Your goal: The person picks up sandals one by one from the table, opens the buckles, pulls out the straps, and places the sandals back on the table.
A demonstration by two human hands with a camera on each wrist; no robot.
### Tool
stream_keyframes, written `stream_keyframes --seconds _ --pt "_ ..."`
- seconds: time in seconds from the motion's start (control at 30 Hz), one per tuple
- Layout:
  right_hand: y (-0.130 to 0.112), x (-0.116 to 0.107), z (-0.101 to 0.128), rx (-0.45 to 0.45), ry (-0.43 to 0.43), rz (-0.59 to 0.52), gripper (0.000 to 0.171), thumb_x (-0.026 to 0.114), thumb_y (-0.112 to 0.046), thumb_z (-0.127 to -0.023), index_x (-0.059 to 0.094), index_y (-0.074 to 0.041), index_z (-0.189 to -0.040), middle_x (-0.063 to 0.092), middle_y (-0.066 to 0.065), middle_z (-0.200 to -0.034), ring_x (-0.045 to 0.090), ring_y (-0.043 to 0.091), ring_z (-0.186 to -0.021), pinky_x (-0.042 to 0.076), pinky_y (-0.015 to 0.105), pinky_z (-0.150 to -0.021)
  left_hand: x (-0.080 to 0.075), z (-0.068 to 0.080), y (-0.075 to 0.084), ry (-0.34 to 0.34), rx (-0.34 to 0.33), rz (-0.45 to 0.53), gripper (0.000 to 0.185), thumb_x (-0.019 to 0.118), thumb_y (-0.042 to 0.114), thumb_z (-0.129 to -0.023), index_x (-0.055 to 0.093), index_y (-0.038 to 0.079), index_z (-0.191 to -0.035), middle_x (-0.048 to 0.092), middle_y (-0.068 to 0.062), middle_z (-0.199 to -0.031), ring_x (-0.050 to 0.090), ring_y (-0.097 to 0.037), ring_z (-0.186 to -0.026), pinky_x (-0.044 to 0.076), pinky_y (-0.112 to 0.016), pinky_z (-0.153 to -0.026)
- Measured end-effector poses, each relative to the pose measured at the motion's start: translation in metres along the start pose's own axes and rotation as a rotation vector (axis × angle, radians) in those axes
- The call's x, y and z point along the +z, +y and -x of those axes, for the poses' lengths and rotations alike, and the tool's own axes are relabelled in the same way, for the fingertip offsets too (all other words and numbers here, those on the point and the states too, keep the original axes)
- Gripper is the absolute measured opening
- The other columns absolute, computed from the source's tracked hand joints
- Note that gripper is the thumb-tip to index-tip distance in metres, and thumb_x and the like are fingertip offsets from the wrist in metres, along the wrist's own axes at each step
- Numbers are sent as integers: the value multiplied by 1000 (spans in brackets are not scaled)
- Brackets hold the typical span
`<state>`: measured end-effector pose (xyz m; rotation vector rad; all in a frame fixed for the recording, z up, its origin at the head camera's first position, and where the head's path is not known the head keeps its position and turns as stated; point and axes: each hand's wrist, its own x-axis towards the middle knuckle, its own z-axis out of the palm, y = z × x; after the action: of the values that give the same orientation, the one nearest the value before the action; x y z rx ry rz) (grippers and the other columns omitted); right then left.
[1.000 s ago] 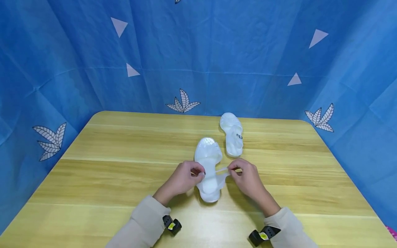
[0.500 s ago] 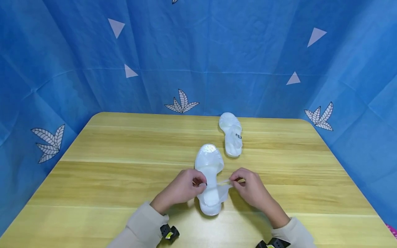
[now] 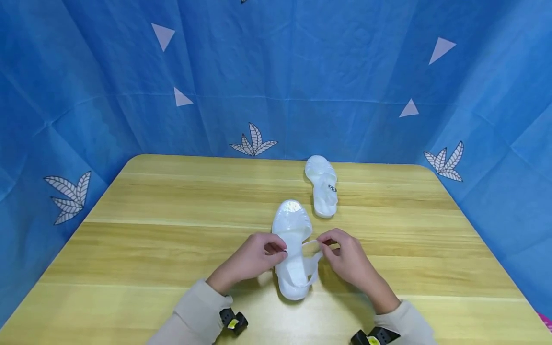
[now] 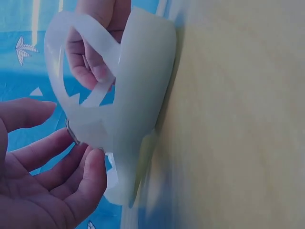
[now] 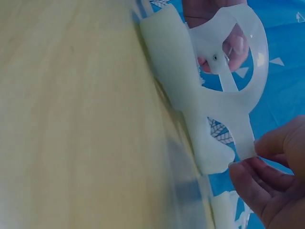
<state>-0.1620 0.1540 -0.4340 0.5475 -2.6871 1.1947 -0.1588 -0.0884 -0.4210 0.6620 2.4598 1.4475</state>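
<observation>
A white translucent sandal [image 3: 292, 229] lies on the wooden table [image 3: 172, 239], toe pointing away from me. My left hand [image 3: 280, 249] holds the sandal's left side at the heel, fingertips [image 4: 93, 162] against the side piece by a small buckle. My right hand [image 3: 325, 244] pinches the thin ankle strap [image 3: 311, 244], which arches across above the heel. In the right wrist view the fingertips [image 5: 252, 164] grip the strap's wide base [image 5: 244, 136]. A second matching sandal [image 3: 322, 186] lies farther back, untouched.
Blue cloth with white leaf and triangle prints [image 3: 276, 72] walls in the table at the back and both sides. The table's rounded far corners [image 3: 138, 160] meet the cloth. Black bands with yellow tags sit on both wrists [image 3: 233, 320].
The sandal was drawn a little nearer to me. The strap, first stretched flat between my hands, now rises in a loop over the heel. Both hands stay at the sandal's sides.
</observation>
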Motion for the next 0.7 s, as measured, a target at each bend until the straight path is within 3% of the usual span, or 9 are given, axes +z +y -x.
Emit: stream_keyframes --seconds 0.17,0.4,0.57,0.7 --pt "-6 0 -5 -21 -7 -69 10 67 -6 -86 67 -4 -96 64 4 -95 63 19 -90 55 24 -70 -13 2 -6 -25 -53 113 13 59 10 -90 65 0 -95 64 -9 -87 61 -18 -76 53 -30 -67" --pt "-23 1 -13 -124 -9 -60 16 69 -9 -84 67 -5 -100 65 2 -101 62 18 -96 54 35 -80 -26 8 -14 -122 -204 240 14 57 5 -89 62 -7 -95 60 -15 -80 57 -17 -63 53 -32 -59" --pt "-37 8 -22 -212 11 -3 12 71 -11 -83 70 -7 -94 67 1 -100 62 17 -97 51 38 -84 -22 8 -19 -178 -226 250 11 60 4 -87 63 -7 -90 60 -11 -76 57 -16 -60 51 -28 -55" --pt "-48 13 -27 -271 -35 -8 12 69 -12 -85 71 -6 -95 67 1 -100 63 17 -97 51 36 -84 -19 8 -24 -225 -224 310 12 62 4 -86 64 -7 -89 61 -12 -76 58 -16 -60 52 -26 -54"
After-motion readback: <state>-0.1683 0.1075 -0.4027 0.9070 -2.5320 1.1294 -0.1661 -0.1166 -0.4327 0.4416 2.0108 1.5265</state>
